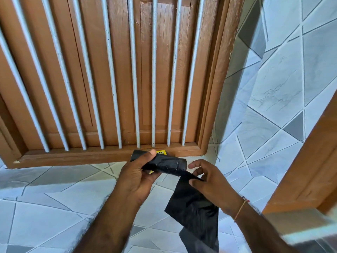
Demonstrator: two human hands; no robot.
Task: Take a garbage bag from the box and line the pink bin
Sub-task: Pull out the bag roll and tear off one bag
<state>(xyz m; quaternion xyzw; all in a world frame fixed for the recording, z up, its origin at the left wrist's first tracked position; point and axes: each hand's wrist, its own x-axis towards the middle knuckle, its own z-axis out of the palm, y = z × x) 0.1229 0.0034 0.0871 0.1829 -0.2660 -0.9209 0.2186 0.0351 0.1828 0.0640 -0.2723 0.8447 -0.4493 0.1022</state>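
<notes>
My left hand (138, 175) grips a roll of black garbage bags (167, 164), thumb on top, held in front of the window sill. From the roll a black garbage bag (195, 207) hangs down, partly unrolled. My right hand (206, 179) pinches the top of that hanging bag just right of the roll. Behind the roll a small piece of a yellow box (161, 152) shows on the sill, mostly hidden by the roll and my left hand. No pink bin is in view.
A brown wooden window frame (113, 156) with white vertical bars (134, 70) fills the wall ahead. Grey-white tiled wall (284, 84) lies below and to the right. A brown wooden door frame (306, 170) runs along the right edge.
</notes>
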